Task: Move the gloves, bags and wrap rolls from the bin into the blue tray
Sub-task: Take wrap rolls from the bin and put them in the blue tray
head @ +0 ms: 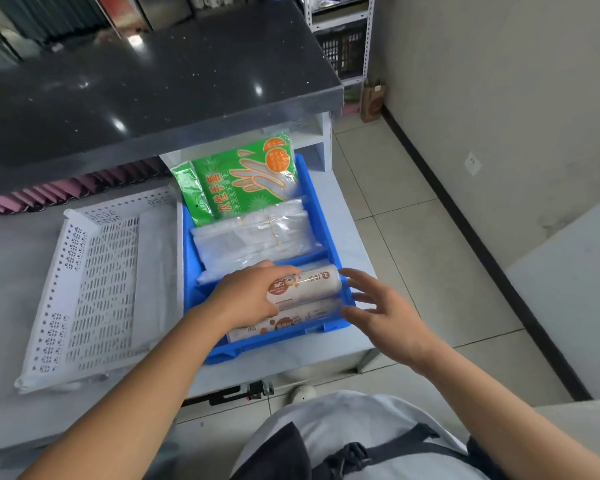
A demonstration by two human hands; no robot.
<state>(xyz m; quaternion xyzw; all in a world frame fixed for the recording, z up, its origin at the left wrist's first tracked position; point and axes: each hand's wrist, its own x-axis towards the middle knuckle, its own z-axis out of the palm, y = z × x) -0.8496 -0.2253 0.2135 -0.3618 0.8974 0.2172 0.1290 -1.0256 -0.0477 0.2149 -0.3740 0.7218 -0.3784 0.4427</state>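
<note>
The blue tray (326,216) sits on the pale table, right of the white perforated bin (94,282), which shows nothing inside. At the tray's far end lean two green glove packs (243,174). Clear plastic bags (253,233) lie in the middle section. Two wrap rolls fill the near section: the upper roll (309,284) and the lower roll (284,323). My left hand (250,292) rests on the upper roll, fingers curled over its left end. My right hand (381,306) hovers open just right of the tray's near corner, fingers spread, holding nothing.
A dark stone counter (153,81) overhangs the table's far side. The table's right edge (357,258) runs close beside the tray, with tiled floor beyond. A metal shelf rack (343,39) stands at the back right, and a grey wall runs along the right.
</note>
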